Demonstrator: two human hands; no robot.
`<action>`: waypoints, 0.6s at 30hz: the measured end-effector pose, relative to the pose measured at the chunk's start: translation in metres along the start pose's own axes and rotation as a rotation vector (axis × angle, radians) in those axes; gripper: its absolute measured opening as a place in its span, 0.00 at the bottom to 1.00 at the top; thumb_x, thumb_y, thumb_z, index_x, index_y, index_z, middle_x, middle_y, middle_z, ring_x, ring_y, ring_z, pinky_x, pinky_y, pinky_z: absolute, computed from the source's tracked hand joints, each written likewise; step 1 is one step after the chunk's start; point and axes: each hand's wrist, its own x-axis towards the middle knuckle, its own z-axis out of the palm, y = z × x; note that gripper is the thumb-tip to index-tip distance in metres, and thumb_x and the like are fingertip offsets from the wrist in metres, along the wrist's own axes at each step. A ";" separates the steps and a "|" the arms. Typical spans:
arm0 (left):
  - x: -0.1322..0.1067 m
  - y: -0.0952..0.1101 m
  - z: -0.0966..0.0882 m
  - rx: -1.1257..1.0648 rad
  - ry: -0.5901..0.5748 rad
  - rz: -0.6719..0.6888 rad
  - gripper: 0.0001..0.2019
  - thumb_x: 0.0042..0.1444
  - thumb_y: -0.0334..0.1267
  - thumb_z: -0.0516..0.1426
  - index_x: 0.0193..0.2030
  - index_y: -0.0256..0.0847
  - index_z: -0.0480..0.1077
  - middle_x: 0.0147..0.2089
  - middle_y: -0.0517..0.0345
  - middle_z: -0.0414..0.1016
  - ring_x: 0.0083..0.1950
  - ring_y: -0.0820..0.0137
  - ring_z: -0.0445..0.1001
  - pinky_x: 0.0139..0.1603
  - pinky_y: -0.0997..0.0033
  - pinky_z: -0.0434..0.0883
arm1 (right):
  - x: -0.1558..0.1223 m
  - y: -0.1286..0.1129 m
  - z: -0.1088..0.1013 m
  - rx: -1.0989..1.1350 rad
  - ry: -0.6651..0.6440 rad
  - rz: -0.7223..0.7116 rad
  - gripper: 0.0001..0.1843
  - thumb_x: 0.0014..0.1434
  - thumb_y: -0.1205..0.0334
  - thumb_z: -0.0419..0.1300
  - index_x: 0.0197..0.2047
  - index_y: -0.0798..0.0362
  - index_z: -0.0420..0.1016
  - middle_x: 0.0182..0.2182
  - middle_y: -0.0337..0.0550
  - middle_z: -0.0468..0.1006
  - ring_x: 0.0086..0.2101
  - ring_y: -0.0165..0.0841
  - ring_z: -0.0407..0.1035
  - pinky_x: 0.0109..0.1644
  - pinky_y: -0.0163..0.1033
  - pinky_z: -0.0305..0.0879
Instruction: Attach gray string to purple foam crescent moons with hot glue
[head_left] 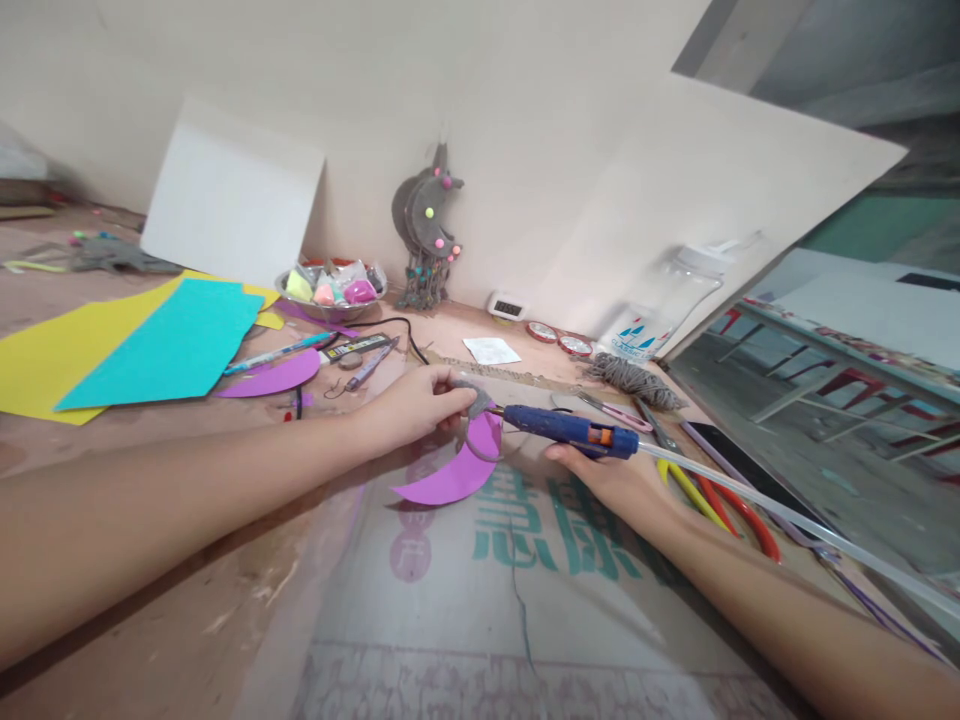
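My left hand (pixel 412 408) pinches the top of a purple crescent cutout (pixel 454 477), partly wrapped in grey yarn (pixel 475 402). The crescent's bare lower tip hangs down to the left. In my right hand (pixel 611 480) is a blue hot glue gun (pixel 555 426), its nozzle pointing left at the yarn-covered end. Whether the nozzle touches the yarn I cannot tell. A long clear glue stick (pixel 787 528) runs out of the gun's back. Below both hands lies a printed plastic-covered board (pixel 450 620).
Yellow (pixel 45 365) and turquoise sheets (pixel 165 345) lie left, near a bowl of colourful packets (pixel 334 312). A finished grey moon ornament (pixel 429 220) hangs on the wall. A yarn skein (pixel 634 380), scissors (pixel 615 412), red-yellow pliers handles (pixel 739 515) and a phone (pixel 750 475) lie right.
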 end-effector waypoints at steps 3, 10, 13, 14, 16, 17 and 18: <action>0.000 -0.002 0.000 -0.025 -0.013 0.018 0.05 0.52 0.36 0.55 0.28 0.39 0.64 0.19 0.64 0.67 0.18 0.78 0.63 0.16 0.80 0.58 | 0.001 -0.007 0.000 0.028 0.030 0.024 0.14 0.47 0.47 0.63 0.27 0.49 0.75 0.26 0.39 0.79 0.30 0.40 0.73 0.34 0.42 0.71; 0.000 0.000 -0.002 0.020 -0.016 0.027 0.06 0.52 0.36 0.55 0.27 0.39 0.63 0.20 0.63 0.68 0.19 0.78 0.65 0.18 0.80 0.59 | 0.003 -0.007 0.001 0.039 0.057 0.018 0.13 0.47 0.48 0.63 0.30 0.47 0.76 0.31 0.37 0.81 0.35 0.42 0.74 0.43 0.46 0.71; 0.000 -0.001 -0.002 0.024 -0.025 0.024 0.07 0.53 0.37 0.55 0.27 0.39 0.62 0.21 0.63 0.68 0.19 0.78 0.64 0.16 0.80 0.59 | 0.004 -0.007 0.001 0.032 0.065 -0.011 0.14 0.47 0.47 0.63 0.32 0.47 0.76 0.33 0.38 0.81 0.37 0.42 0.74 0.45 0.46 0.71; 0.000 -0.001 -0.002 0.024 -0.027 0.022 0.07 0.53 0.37 0.55 0.27 0.39 0.62 0.21 0.63 0.68 0.19 0.78 0.64 0.16 0.80 0.59 | 0.004 -0.007 0.001 0.017 0.076 -0.016 0.14 0.46 0.47 0.63 0.33 0.47 0.76 0.33 0.38 0.81 0.37 0.42 0.74 0.45 0.46 0.71; -0.001 -0.002 -0.002 0.004 -0.040 0.015 0.07 0.53 0.38 0.55 0.28 0.39 0.62 0.21 0.63 0.67 0.18 0.78 0.62 0.14 0.80 0.57 | 0.004 -0.007 0.001 -0.017 0.105 -0.021 0.15 0.46 0.47 0.63 0.33 0.47 0.77 0.33 0.38 0.82 0.36 0.44 0.74 0.45 0.48 0.72; -0.001 -0.002 -0.001 -0.014 -0.049 0.011 0.07 0.54 0.38 0.55 0.28 0.40 0.62 0.20 0.64 0.66 0.17 0.79 0.61 0.14 0.80 0.56 | 0.004 -0.007 0.001 -0.029 0.126 -0.031 0.15 0.46 0.48 0.63 0.33 0.48 0.77 0.32 0.38 0.82 0.36 0.44 0.74 0.44 0.49 0.72; -0.002 -0.002 -0.001 -0.032 -0.057 0.006 0.07 0.54 0.38 0.55 0.29 0.40 0.62 0.20 0.64 0.65 0.17 0.79 0.61 0.14 0.80 0.56 | 0.004 -0.007 0.001 -0.034 0.143 -0.043 0.14 0.46 0.48 0.63 0.33 0.48 0.78 0.32 0.38 0.82 0.36 0.44 0.74 0.44 0.49 0.72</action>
